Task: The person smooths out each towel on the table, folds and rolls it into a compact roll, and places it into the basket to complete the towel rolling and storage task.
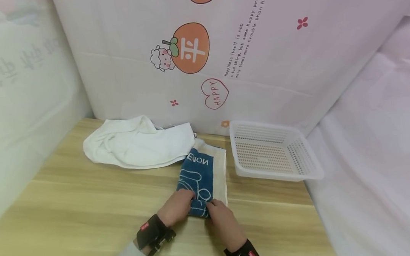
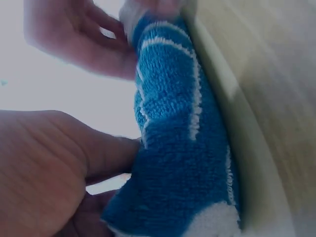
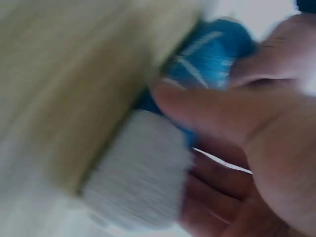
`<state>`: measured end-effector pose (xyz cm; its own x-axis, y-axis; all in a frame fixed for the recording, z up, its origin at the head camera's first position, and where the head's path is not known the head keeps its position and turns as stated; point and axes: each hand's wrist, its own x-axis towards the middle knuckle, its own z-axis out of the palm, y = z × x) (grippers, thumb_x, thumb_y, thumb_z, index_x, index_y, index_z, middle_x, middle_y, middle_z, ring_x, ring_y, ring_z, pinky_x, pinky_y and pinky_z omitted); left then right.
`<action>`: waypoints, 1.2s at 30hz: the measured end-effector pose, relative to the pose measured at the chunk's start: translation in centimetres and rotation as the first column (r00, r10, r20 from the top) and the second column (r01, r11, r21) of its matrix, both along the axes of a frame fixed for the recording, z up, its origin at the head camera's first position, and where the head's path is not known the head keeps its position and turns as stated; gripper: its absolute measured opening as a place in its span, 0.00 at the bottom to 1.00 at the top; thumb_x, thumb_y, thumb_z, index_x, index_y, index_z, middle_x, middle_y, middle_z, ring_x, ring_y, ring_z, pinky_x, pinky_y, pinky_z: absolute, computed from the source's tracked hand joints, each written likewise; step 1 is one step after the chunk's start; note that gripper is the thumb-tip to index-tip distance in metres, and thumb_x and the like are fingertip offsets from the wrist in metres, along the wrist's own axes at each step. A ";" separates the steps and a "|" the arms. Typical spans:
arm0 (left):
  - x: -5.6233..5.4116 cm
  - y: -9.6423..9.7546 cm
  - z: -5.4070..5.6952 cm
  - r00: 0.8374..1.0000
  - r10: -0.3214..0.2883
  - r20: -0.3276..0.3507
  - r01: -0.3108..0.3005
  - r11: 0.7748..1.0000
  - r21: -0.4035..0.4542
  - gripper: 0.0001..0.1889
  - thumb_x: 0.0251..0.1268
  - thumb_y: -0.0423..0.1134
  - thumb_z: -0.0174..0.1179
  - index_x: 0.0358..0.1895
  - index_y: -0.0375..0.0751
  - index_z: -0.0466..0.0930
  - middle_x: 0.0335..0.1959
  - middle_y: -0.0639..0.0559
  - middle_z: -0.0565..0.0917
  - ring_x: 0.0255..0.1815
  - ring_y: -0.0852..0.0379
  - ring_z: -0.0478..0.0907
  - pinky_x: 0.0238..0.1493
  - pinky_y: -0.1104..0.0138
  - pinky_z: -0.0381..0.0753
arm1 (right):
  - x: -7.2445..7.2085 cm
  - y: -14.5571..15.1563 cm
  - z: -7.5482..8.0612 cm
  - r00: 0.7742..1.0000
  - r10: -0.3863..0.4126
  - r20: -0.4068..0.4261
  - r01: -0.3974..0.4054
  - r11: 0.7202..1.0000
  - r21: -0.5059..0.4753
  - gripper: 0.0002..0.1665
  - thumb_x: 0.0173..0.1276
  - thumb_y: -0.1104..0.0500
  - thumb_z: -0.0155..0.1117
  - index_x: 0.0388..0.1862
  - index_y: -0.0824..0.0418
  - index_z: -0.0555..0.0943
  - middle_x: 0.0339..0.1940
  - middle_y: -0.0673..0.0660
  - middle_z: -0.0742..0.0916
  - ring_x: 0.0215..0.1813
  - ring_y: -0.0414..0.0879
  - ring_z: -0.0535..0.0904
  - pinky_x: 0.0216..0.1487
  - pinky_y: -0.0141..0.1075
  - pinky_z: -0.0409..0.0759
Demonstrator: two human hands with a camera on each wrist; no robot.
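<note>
A blue and cream towel with white line drawing and lettering lies lengthwise on the table, its near end turned over into a thick fold. At the left of that fold, my left hand pinches the cloth between thumb and fingers. My right hand grips the fold's right side. In the left wrist view the blue folded edge runs between both hands. The right wrist view, blurred, has my right thumb over the roll beside its pale end, fingers behind it.
A crumpled white cloth lies at the back left, meeting the towel's far corner. To the right stands a white plastic basket with perforated sides. Printed white sheeting hangs behind the wooden table and along its sides.
</note>
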<state>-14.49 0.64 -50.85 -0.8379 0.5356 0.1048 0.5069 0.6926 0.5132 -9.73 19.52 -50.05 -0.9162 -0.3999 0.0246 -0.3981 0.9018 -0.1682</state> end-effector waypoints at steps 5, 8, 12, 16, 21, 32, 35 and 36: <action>1.3 -0.5 0.8 0.977 -0.065 -0.206 0.050 0.996 -0.076 0.07 0.69 0.37 0.63 0.45 0.40 0.85 0.42 0.47 0.84 0.47 0.50 0.81 0.53 0.55 0.82 | -1.0 -0.1 -0.5 0.997 0.032 -0.069 -0.031 0.999 0.005 0.19 0.53 0.70 0.72 0.46 0.65 0.81 0.39 0.58 0.86 0.42 0.51 0.81 0.46 0.44 0.83; 1.9 -0.7 1.0 0.962 -0.107 -0.250 0.086 0.992 -0.094 0.11 0.65 0.39 0.67 0.47 0.40 0.84 0.44 0.48 0.84 0.48 0.50 0.80 0.57 0.56 0.80 | -1.3 0.3 -0.5 0.997 0.066 -0.049 -0.066 0.998 -0.003 0.18 0.58 0.70 0.68 0.49 0.67 0.80 0.40 0.59 0.85 0.42 0.51 0.81 0.48 0.45 0.82; 2.2 -0.9 0.5 0.967 -0.110 -0.231 0.089 0.991 -0.099 0.16 0.61 0.33 0.67 0.52 0.37 0.82 0.46 0.47 0.84 0.49 0.50 0.81 0.57 0.56 0.81 | -1.4 0.8 -0.6 0.996 0.084 0.042 -0.082 0.996 -0.038 0.18 0.64 0.69 0.63 0.54 0.68 0.78 0.44 0.60 0.86 0.45 0.51 0.81 0.50 0.46 0.82; 2.1 -0.8 -0.2 0.975 -0.112 -0.192 0.092 0.990 -0.111 0.19 0.59 0.30 0.66 0.55 0.34 0.80 0.47 0.44 0.84 0.47 0.48 0.83 0.54 0.56 0.83 | -1.5 1.2 -0.6 0.988 0.094 0.122 -0.084 0.993 -0.085 0.15 0.69 0.69 0.56 0.54 0.67 0.77 0.44 0.59 0.86 0.47 0.50 0.83 0.51 0.46 0.83; 1.3 -0.8 -0.4 0.991 -0.109 -0.075 0.099 0.987 -0.125 0.21 0.59 0.29 0.64 0.58 0.33 0.79 0.49 0.42 0.85 0.49 0.46 0.83 0.53 0.55 0.84 | -1.4 1.3 -0.1 0.994 0.071 0.084 -0.055 0.983 -0.174 0.12 0.74 0.69 0.55 0.53 0.65 0.79 0.47 0.57 0.84 0.52 0.49 0.80 0.55 0.46 0.82; -2.3 -0.7 0.2 0.985 -0.161 0.060 0.162 0.987 -0.010 0.07 0.74 0.35 0.58 0.49 0.38 0.81 0.42 0.48 0.85 0.41 0.55 0.82 0.47 0.59 0.85 | 0.1 -0.3 -0.4 0.997 -0.054 -0.063 0.049 0.996 -0.076 0.24 0.64 0.68 0.70 0.60 0.71 0.79 0.53 0.64 0.84 0.54 0.56 0.81 0.56 0.48 0.83; -2.0 -0.8 0.4 0.989 -0.151 -0.013 0.151 0.989 0.012 0.09 0.74 0.37 0.60 0.51 0.39 0.82 0.46 0.47 0.84 0.47 0.53 0.82 0.52 0.57 0.83 | -0.8 0.2 -1.3 0.993 -0.025 -0.120 0.019 0.999 -0.048 0.21 0.65 0.69 0.67 0.58 0.70 0.79 0.51 0.63 0.85 0.54 0.56 0.81 0.55 0.48 0.83; -1.8 -0.8 0.5 0.988 -0.148 -0.043 0.149 0.989 0.008 0.10 0.73 0.38 0.60 0.52 0.39 0.82 0.48 0.47 0.84 0.49 0.53 0.81 0.54 0.56 0.83 | -1.2 0.4 -1.5 0.991 -0.011 -0.131 0.005 0.999 -0.042 0.20 0.66 0.70 0.66 0.57 0.70 0.80 0.50 0.63 0.85 0.54 0.56 0.81 0.56 0.47 0.83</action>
<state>-16.25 -0.16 -50.37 -0.7438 0.6524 0.1450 0.6250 0.6021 0.4969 -10.91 19.97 -51.53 -0.9071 -0.3888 0.1611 -0.4121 0.8984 -0.1520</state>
